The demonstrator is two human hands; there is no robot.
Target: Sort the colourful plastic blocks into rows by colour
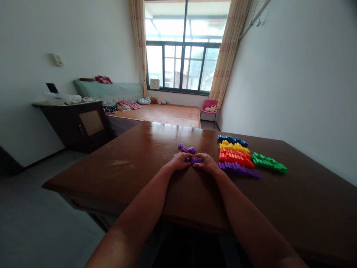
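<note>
Brown table point(145, 149) carries purple plastic blocks point(196, 160) midway between its near and far edges, left hand point(179, 161) and right hand point(208, 163) clamping fingers on opposite ends, apparently to keep them aligned.

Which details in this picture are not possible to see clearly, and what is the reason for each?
All in the head view:
1. Exact count of the purple pieces between the hands: partly covered by the left hand and right hand.
2. Whether each hand grips or only touches them: too small, partly hidden.
3. Near right corner of the table: cut off by the right edge.
4. Exact time on the clock: too small.
</note>
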